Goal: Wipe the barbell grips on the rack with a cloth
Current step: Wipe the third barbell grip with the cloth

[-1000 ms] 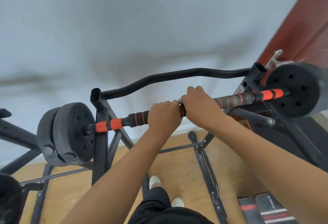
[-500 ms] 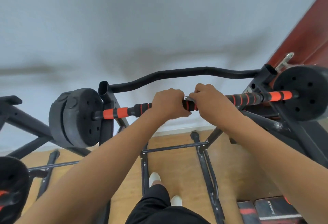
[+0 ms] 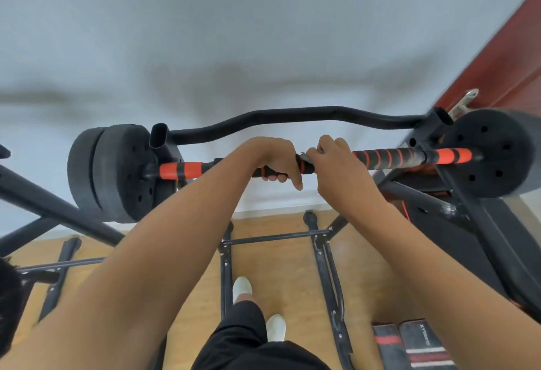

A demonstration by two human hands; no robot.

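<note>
A barbell (image 3: 389, 157) with black and orange banded grips lies across the black rack (image 3: 159, 142), with black weight plates at its left end (image 3: 114, 173) and right end (image 3: 494, 150). My left hand (image 3: 270, 158) grips the middle of the bar, fingers curled under it. Just to its right, my right hand (image 3: 336, 161) is curled over the bar and holds a small grey cloth (image 3: 307, 157) against it; only the cloth's edge shows between the two hands.
A curved black bar (image 3: 292, 115) spans the rack uprights behind the barbell. Rack legs and crossbars (image 3: 275, 236) stand on the wooden floor. Another black frame (image 3: 44, 205) lies at the left, a red wall (image 3: 503, 56) at the right, striped pads (image 3: 415, 346) at bottom right.
The view has drawn closer and shifted. My left hand has turned on the bar so its fingertips show underneath. My right hand stays on the bar with the cloth.
</note>
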